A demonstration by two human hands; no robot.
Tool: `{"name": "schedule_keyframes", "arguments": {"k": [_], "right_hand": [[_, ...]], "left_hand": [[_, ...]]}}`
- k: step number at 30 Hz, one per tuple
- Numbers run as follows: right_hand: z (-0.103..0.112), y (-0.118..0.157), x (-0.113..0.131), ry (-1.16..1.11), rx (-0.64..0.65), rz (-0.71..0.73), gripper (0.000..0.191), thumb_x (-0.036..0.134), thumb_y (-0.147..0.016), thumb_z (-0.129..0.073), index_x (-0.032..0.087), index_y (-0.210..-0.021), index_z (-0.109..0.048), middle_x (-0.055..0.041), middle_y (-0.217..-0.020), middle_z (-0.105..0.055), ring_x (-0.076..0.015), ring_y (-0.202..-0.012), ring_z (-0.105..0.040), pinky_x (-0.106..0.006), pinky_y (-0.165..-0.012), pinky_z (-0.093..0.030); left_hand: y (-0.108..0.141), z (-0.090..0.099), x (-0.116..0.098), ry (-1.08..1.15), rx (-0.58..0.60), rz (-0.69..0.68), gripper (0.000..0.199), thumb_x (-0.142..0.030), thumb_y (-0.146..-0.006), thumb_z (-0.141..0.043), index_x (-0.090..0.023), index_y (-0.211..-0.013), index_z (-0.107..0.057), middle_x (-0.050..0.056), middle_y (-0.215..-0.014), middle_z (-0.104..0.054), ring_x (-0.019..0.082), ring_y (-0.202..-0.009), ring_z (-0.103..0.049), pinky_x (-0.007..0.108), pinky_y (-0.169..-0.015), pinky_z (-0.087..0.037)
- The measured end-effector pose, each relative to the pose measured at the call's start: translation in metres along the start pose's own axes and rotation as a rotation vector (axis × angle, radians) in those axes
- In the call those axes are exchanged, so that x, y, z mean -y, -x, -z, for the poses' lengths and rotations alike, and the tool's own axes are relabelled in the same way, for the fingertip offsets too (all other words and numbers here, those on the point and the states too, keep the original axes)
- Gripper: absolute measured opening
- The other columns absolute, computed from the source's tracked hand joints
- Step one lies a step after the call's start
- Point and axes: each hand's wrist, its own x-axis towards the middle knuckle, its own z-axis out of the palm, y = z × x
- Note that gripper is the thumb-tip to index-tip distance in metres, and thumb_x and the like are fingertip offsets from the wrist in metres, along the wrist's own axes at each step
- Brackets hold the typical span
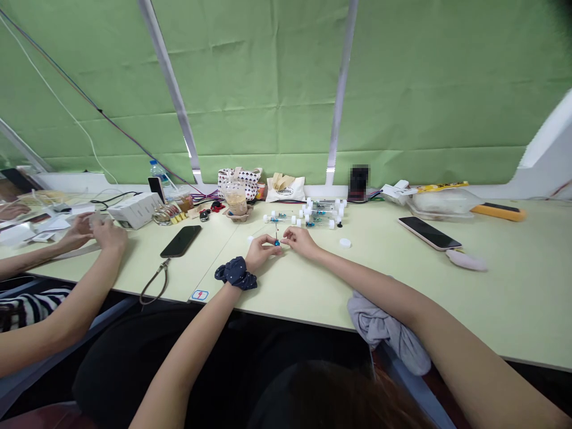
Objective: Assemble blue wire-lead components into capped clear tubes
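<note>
My left hand (261,252), with a dark dotted scrunchie (236,273) on its wrist, pinches a small blue piece with a thin upright stem (277,242) between thumb and fingers. Just to the right, my right hand (301,242) has its thumb and fingertips drawn together close beside this piece. What those fingertips hold, if anything, is too small to make out. Beyond my hands lie several clear tubes with white caps and blue parts inside (324,213). A loose white cap (345,243) rests on the table to the right of my right hand.
On the left lies a black phone (180,241) with a strap; another phone (429,233) is on the right. A drink cup (236,201) and bags stand at the back. Another person's hands (109,235) work at far left. Grey cloth (384,330) hangs at the table edge.
</note>
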Motion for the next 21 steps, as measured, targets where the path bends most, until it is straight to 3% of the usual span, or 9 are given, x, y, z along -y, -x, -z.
{"name": "schedule_keyframes", "arguments": {"k": [5, 13, 17, 21], "right_hand": [[0.0003, -0.0001, 0.0023, -0.248, 0.031, -0.103, 0.01, 0.022, -0.084, -0.055, 0.017, -0.075, -0.058, 0.0016, -0.054, -0.057, -0.0121, -0.052, -0.06, -0.026, -0.056, -0.051], [0.0076, -0.0042, 0.0007, -0.521, 0.081, -0.391, 0.008, 0.022, -0.082, -0.062, 0.015, -0.082, -0.06, -0.0017, -0.065, -0.06, -0.01, -0.046, -0.059, -0.021, -0.041, -0.049], [0.0088, -0.0056, -0.002, -0.58, 0.09, -0.484, 0.009, 0.021, -0.081, -0.065, 0.015, -0.081, -0.059, -0.0008, -0.055, -0.058, -0.0092, -0.046, -0.055, -0.016, -0.036, -0.038], [0.0064, -0.0078, -0.004, -0.573, 0.105, -0.564, 0.008, 0.018, -0.081, -0.064, 0.016, -0.079, -0.056, -0.0004, -0.05, -0.056, -0.0069, -0.04, -0.047, -0.014, -0.033, -0.025]], "left_hand": [[-0.0007, 0.0001, -0.0005, -0.05, -0.088, -0.002, 0.038, -0.038, -0.059, -0.08, -0.015, -0.08, -0.058, 0.004, -0.083, -0.065, 0.018, -0.069, -0.067, 0.037, -0.073, -0.055], [-0.0015, 0.0025, 0.0022, -0.082, -0.069, -0.009, 0.037, -0.037, -0.061, -0.078, -0.016, -0.085, -0.06, 0.004, -0.087, -0.065, 0.014, -0.067, -0.064, 0.032, -0.071, -0.053], [-0.001, 0.0032, 0.003, -0.112, -0.052, -0.037, 0.037, -0.038, -0.062, -0.077, -0.016, -0.086, -0.06, 0.004, -0.091, -0.065, 0.015, -0.068, -0.064, 0.03, -0.068, -0.052], [-0.0002, 0.0022, 0.0022, -0.143, -0.015, -0.029, 0.037, -0.038, -0.063, -0.076, -0.017, -0.088, -0.06, 0.003, -0.081, -0.066, 0.016, -0.066, -0.064, 0.029, -0.065, -0.05]]}}
